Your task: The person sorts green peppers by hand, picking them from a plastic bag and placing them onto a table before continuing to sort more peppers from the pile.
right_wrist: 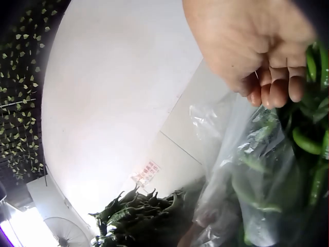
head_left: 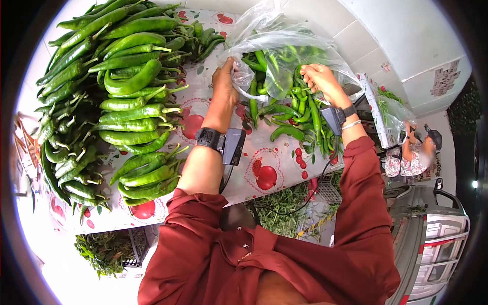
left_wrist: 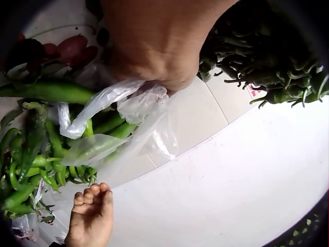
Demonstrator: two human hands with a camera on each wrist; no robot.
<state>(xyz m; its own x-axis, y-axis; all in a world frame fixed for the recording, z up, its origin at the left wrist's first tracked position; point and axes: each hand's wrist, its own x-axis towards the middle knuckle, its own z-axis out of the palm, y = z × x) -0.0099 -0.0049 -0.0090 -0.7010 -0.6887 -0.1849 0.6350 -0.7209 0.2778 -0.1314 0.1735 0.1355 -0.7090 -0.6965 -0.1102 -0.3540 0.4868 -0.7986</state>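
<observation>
Foremost, a person's two arms in dark red sleeves, each wrist strapped with a small camera: the left one, the right one with a pale bracelet beside it.

Item: surface, its cover white, printed with red fruit.

Item: crate below the surface's near edge, with cut greenery beside it on the floor.

Item: pepper rows, large and green, on the left part of the surface, stems mostly pointing right; a taller heap adjoins their left side.

Item: loose peppers, green, smaller, piled in front of the bag's opening and below the right hand.

Item: left hand, fingers closed round gathered film at the bag's left side.

Item: right hand, fingers bent, tips at the bag's film, over the peppers; whether they pinch anything, one cannot tell.

Item: bag, clear plastic, on the surface between and beyond the hands, green peppers showing inside; a whitish twisted strip runs along its near edge.

Item: tiled wall behind the bag.

Item: farther right, a vehicle and another person in a patterned top.
</observation>
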